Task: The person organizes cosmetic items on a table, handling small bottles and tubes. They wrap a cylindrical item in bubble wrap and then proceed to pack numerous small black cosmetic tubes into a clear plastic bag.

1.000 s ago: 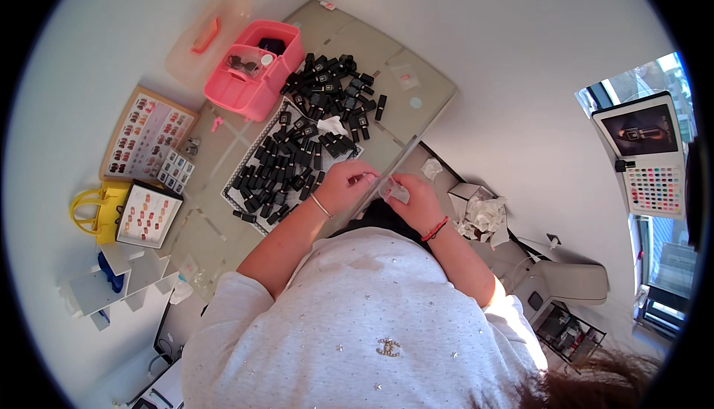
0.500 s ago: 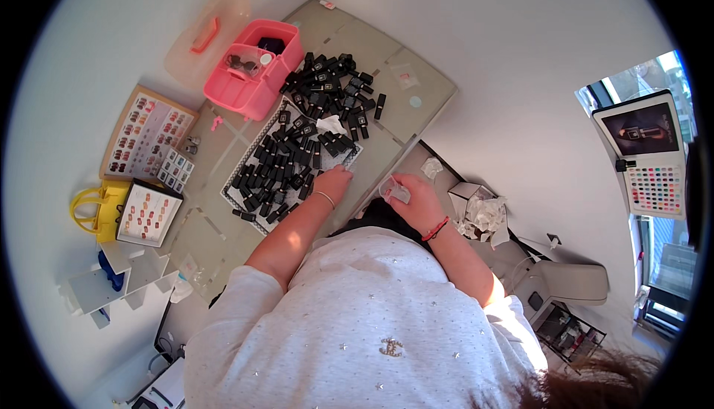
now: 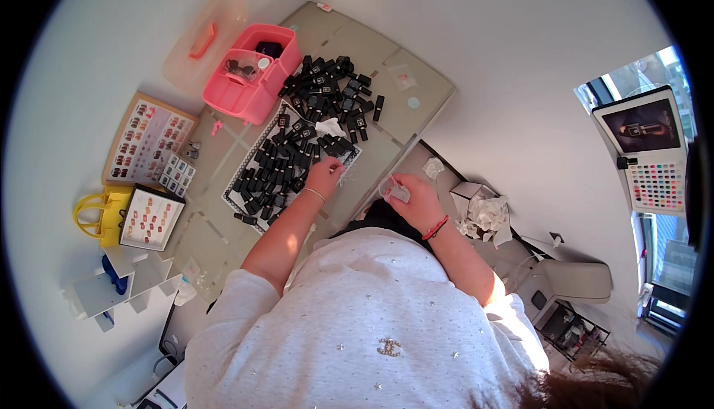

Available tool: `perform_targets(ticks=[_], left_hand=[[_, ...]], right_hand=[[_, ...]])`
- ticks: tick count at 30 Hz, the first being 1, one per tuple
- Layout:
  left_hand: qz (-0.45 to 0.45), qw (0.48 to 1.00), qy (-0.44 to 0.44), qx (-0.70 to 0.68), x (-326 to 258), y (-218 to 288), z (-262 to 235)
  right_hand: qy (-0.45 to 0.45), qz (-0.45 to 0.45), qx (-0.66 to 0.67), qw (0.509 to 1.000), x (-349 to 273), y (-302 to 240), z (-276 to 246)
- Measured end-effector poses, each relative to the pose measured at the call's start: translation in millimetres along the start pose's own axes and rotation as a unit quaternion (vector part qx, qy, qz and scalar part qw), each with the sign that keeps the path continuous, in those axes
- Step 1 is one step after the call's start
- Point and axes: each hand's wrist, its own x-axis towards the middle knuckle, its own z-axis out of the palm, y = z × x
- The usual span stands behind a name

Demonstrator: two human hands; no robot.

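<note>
My right hand (image 3: pixel 416 195), with a red cord bracelet at its wrist, holds a small clear plastic cup (image 3: pixel 394 189) just off the table's near edge. My left hand (image 3: pixel 324 177) is over the near right part of a patterned tray (image 3: pixel 232 199), its fingers pinched together. Whatever is between those fingers is too small to make out. Many black nail polish bottles (image 3: pixel 277 167) lie jumbled in the tray, right beside my left hand. A further heap of black bottles (image 3: pixel 338 85) covers the table beyond it. A crumpled white tissue (image 3: pixel 329 127) rests among them.
An uncovered pink case (image 3: pixel 253 97) stands at the back left of the glass table (image 3: pixel 424 115). Colour sample boards (image 3: pixel 149 137) and a yellow handbag (image 3: pixel 111 212) are at the left. To the right below, a box with crumpled paper (image 3: pixel 483 216) sits near a beige chair (image 3: pixel 569 282).
My left hand has moved slightly left and away from me, further over the tray and bottles. The right hand keeps the clear cup in nearly the same place.
</note>
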Motion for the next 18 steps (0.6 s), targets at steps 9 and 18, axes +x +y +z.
perform_targets(ticks=[9, 18], left_hand=[[-0.078, 0.915, -0.157, -0.362, -9, 92, -29], [0.145, 0.977, -0.117, -0.107, -23, 141, -40]], right_hand=[[-0.02, 0.005, -0.004, 1.0, 7, -6, 2], [-0.033, 0.0, -0.005, 0.999, 15, -15, 4]])
